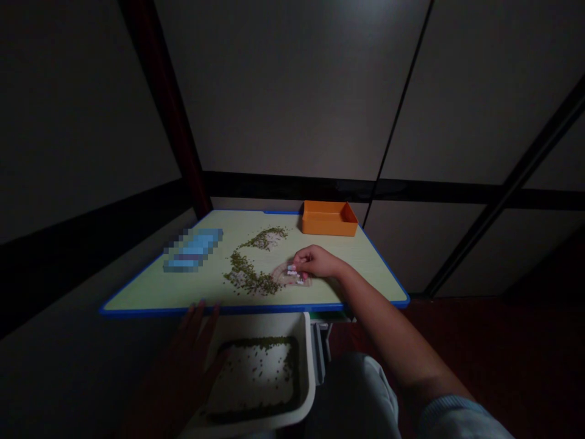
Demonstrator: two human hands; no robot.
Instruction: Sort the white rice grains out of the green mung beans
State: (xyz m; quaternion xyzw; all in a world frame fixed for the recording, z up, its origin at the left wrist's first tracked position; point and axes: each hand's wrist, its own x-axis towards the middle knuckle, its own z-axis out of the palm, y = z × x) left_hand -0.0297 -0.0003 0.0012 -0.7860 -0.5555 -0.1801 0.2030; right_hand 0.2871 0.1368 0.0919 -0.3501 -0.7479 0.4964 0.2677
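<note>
My right hand (317, 262) is over the table, its thumb and fingers closed in a pinch at a small see-through flat piece (284, 274) with pink and white marks. Its exact kind is too dim to make out. Beside that piece lies a curved scatter of small green beans (247, 274) mixed with pale bits. Another patch of beans and pale bits (269, 239) is farther back. My left hand (192, 347), in deep shadow, has its fingers spread at the left side of a white tub (308, 366). Green beans line the tub's floor, mostly along its edges.
An orange open box (329, 225) stands at the table's back right. A blurred blue object (194, 250) lies on the left. The pale tabletop (356, 289) has a blue edge. Panelled walls (283, 91) rise behind and at left. My knee (365, 390) is beside the tub.
</note>
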